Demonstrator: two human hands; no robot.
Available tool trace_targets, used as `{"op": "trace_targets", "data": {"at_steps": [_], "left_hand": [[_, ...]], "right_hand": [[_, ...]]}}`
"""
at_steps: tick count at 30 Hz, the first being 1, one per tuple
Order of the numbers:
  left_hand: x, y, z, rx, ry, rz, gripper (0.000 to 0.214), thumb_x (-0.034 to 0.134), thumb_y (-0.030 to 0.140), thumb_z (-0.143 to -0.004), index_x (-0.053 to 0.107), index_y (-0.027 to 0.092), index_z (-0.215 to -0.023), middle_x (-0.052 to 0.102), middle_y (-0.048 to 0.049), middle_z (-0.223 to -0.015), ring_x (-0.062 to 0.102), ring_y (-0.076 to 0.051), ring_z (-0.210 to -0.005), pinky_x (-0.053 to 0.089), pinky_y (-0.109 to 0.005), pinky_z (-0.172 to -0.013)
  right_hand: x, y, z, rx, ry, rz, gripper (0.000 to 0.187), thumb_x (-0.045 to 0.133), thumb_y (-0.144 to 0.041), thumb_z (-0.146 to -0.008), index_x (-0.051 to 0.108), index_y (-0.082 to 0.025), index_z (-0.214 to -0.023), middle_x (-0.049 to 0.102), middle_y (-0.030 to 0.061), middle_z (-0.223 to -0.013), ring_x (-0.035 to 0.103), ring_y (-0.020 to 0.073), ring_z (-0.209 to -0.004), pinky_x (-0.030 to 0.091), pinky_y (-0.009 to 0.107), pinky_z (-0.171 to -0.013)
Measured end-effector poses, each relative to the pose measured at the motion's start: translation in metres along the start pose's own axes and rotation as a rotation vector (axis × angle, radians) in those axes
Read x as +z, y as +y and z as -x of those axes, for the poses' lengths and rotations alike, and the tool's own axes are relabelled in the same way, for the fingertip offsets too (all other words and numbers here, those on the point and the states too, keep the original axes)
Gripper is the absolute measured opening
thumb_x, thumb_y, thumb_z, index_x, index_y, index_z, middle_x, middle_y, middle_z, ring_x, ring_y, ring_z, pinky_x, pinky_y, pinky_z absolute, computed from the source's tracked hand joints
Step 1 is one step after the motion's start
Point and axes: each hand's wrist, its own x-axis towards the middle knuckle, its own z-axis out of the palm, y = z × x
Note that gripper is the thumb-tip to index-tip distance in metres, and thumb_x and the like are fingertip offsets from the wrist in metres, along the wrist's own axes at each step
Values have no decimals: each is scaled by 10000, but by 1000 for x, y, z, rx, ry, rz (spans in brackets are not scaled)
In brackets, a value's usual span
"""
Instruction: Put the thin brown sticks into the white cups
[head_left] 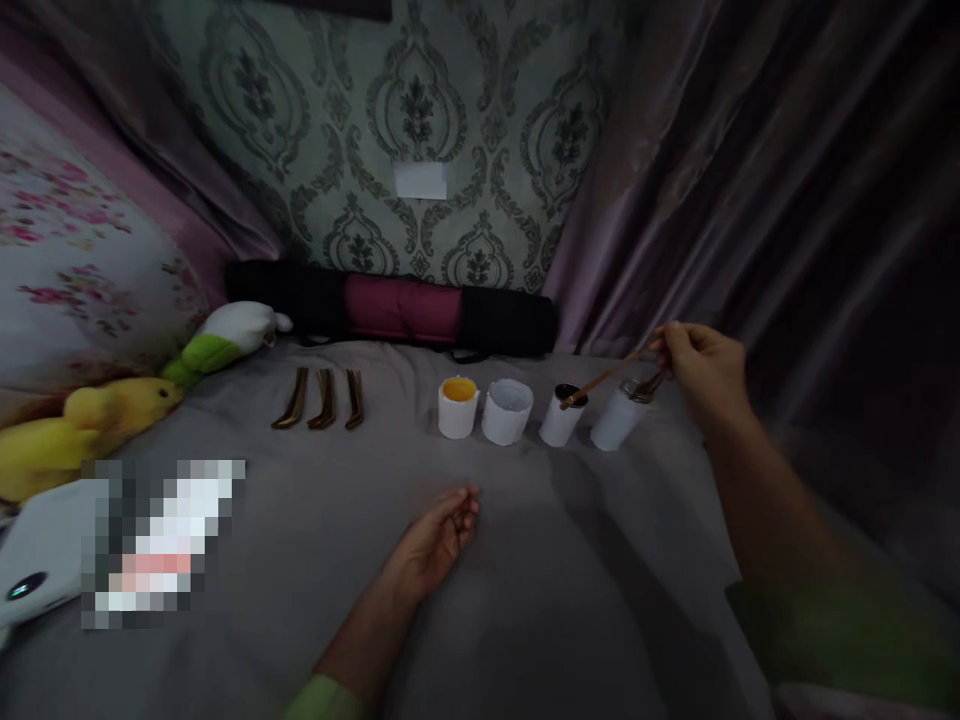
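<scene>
My right hand [701, 365] is closed in a pinch on a thin brown stick [604, 378], which slants down to the left. Its lower, golden tip lies over the dark mouth of a narrow white container [559, 425]. Just under my fingers stands another narrow pale container [616, 418], slightly tilted in view, with a shiny metallic-brown piece at its mouth that I cannot make out. My left hand [439, 540] hovers low over the grey sheet, fingers loosely curled and nothing visible in it. Nearest to it are a white tub with a yellow inside [457, 417] and a wider white tub [506, 418].
Several bent golden-brown pieces [322, 400] lie in three groups at left. Behind runs a black and maroon roll [405, 308] along the wall. Plush toys [112, 415] and a white device [45, 540] line the left side. A purple curtain [660, 190] hangs at right.
</scene>
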Motion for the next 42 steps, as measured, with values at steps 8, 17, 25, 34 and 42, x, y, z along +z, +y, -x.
{"op": "trace_targets", "data": {"at_steps": [8,17,25,34,42], "left_hand": [[0,0,0,-6,4,-20,104,585,154,-756,633,99,-830,566,-12,-674,497,-43,-529,405,-169,-493],[2,1,1,-8,-9,-20,114,600,158,-746,631,106,-844,565,-10,-688,496,-37,-533,417,-161,-506],[1,0,1,-15,-14,-17,111,587,151,-754,632,104,-845,567,-14,-690,496,-37,-535,404,-158,-486],[3,1,1,-22,2,-6,114,573,136,-761,633,95,-848,571,-18,-692,494,-45,-535,408,-167,-491],[1,0,0,-17,-5,1,109,573,135,-761,628,95,-846,564,-18,-687,495,-45,-536,411,-163,-495]], "right_hand": [[1,5,-27,-48,59,125,254,506,-379,-768,606,-152,-715,585,26,-594,439,71,-417,321,199,-380],[12,28,-34,-110,-17,258,254,480,-351,-772,619,-145,-723,606,20,-588,469,79,-444,348,203,-436],[31,45,-30,-90,-182,333,223,459,-285,-778,619,-148,-704,610,11,-578,473,71,-411,360,211,-458],[41,59,-23,-70,-307,343,224,462,-289,-771,623,-142,-721,637,15,-611,487,68,-428,372,202,-469],[50,64,-14,-47,-385,381,238,429,-275,-781,617,-135,-746,636,25,-632,486,67,-431,371,200,-460]]}}
